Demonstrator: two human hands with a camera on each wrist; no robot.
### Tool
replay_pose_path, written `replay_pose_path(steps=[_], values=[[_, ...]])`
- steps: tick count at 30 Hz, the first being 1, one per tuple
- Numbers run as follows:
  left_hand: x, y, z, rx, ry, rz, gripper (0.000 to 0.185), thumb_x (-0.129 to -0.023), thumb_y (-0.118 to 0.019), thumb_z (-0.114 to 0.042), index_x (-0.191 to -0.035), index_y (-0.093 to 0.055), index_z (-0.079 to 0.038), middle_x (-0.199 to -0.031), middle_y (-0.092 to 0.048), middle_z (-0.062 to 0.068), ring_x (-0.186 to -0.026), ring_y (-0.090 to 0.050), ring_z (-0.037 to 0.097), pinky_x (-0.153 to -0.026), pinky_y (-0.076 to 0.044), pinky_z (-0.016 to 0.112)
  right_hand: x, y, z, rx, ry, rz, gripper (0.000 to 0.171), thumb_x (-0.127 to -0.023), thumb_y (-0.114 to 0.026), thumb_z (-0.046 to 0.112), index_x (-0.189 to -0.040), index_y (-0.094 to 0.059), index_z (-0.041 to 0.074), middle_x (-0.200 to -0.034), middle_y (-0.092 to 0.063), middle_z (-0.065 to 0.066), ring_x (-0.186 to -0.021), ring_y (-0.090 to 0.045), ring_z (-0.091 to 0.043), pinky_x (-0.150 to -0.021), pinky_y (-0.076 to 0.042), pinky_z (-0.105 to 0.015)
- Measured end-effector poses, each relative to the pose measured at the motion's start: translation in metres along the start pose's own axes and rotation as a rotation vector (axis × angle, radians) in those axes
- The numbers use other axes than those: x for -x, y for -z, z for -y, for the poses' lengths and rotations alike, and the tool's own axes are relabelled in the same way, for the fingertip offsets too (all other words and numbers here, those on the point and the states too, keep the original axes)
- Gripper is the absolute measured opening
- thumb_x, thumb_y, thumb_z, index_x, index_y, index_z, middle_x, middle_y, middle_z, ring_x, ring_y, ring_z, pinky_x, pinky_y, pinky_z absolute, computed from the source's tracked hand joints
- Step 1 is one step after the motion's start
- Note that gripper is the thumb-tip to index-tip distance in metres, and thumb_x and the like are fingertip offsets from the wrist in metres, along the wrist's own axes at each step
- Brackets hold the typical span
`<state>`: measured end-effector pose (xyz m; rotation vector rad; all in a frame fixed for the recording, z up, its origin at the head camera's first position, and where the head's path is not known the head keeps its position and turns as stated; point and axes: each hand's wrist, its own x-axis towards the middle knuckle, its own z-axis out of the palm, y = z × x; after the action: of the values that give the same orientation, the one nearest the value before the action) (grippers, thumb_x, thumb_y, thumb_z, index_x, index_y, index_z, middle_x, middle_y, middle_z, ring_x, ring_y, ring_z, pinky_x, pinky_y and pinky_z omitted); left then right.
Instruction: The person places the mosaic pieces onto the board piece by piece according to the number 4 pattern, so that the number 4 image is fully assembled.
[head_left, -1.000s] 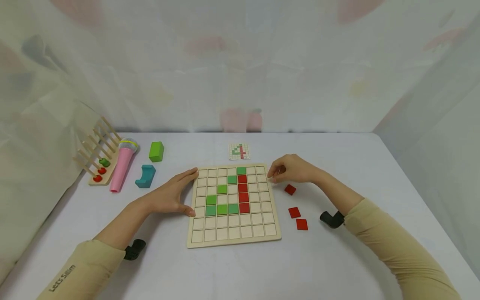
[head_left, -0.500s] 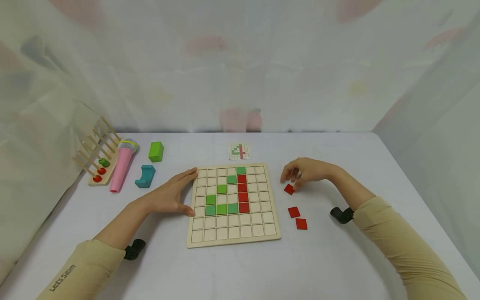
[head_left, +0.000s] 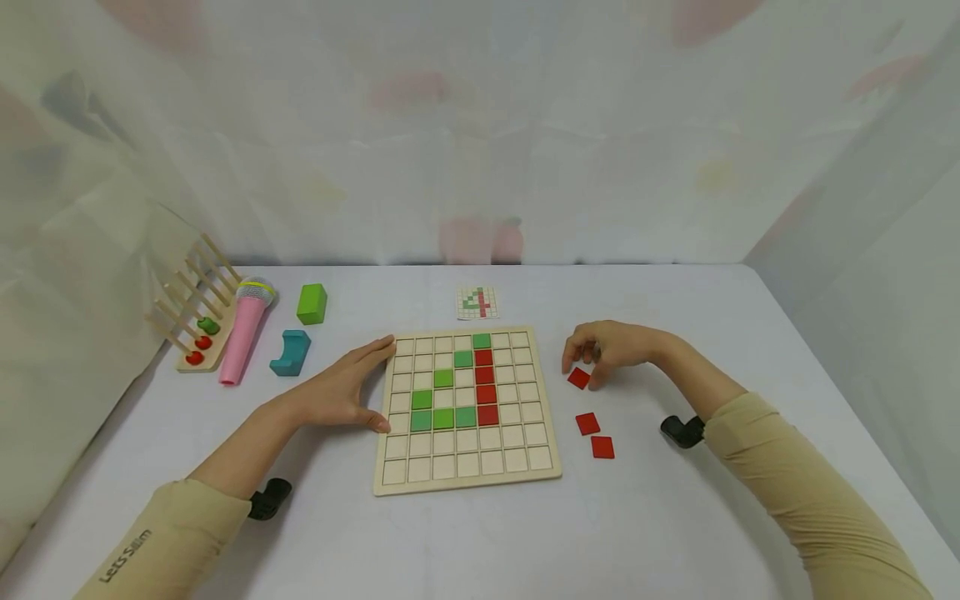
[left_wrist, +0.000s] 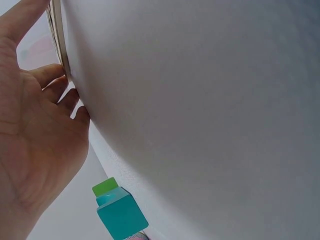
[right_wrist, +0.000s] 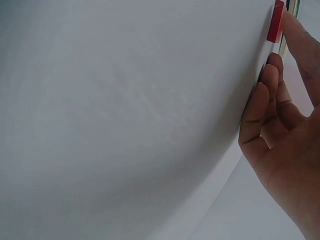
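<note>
The right hand [head_left: 609, 348] hangs over a red tile [head_left: 578, 378] that lies flat on the surface [head_left: 480, 542], just beside the right edge of the wooden board [head_left: 468, 483]. Its fingers are curled down around the tile. The thumb sits at the tile's near corner, but I cannot tell if the tile is pinched yet. In the right wrist view a fingertip [right_wrist: 295, 30] touches the tile's [right_wrist: 275, 22] edge.

The left hand [head_left: 341, 390] is spread flat against the board's left edge, with straight fingers. It holds nothing.

To do this step well, I think the fingers should nip the thin tile by two opposite edges and lift it straight up. The tile is very flat, so it could slip. The left hand should press on the board so it does not slide.

On the board, green tiles [head_left: 443, 419] and red tiles [head_left: 486, 386] make a shape. Two more red tiles [head_left: 595, 436] lie nearer the front edge of the surface. A small picture card [head_left: 477, 303] lies behind the board.

The surface is pale and smooth. Near its back left corner are a pink toy microphone [head_left: 246, 330], a green block [head_left: 312, 303], a teal block [head_left: 292, 352] and a wooden rack [head_left: 197, 310]. A light curtain hangs all around.
</note>
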<state>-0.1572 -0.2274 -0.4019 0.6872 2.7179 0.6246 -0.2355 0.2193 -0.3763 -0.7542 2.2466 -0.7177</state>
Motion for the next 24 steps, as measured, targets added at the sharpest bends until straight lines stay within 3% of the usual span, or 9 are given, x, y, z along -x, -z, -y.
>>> replay_pose_path(steps=[14, 24], values=[[-0.0001, 0.0003, -0.0003, -0.005, 0.009, 0.0, 0.125, -0.064, -0.086, -0.058, -0.156, -0.023, 0.0, -0.167, -0.015, 0.017, -0.153, -0.017, 0.042, -0.121, -0.023, 0.062, 0.0018, -0.0035, -0.0003, 0.019, 0.027, -0.035, 0.027, -0.073, -0.084, 0.008, -0.095, -0.073, 0.021, -0.105, -0.059, -0.003, -0.097, -0.052, -0.021, -0.083, -0.046, -0.03], [-0.0008, 0.0002, 0.0001, 0.002, 0.008, -0.004, 0.126, -0.063, -0.086, -0.058, -0.156, -0.023, 0.0, -0.167, -0.014, 0.017, -0.152, -0.017, 0.043, -0.121, -0.023, 0.062, 0.0016, -0.0052, 0.0027, 0.03, 0.026, -0.063, 0.023, -0.073, -0.08, 0.004, -0.089, -0.066, 0.014, -0.093, -0.06, -0.003, -0.09, -0.053, -0.02, -0.08, -0.047, -0.031]])
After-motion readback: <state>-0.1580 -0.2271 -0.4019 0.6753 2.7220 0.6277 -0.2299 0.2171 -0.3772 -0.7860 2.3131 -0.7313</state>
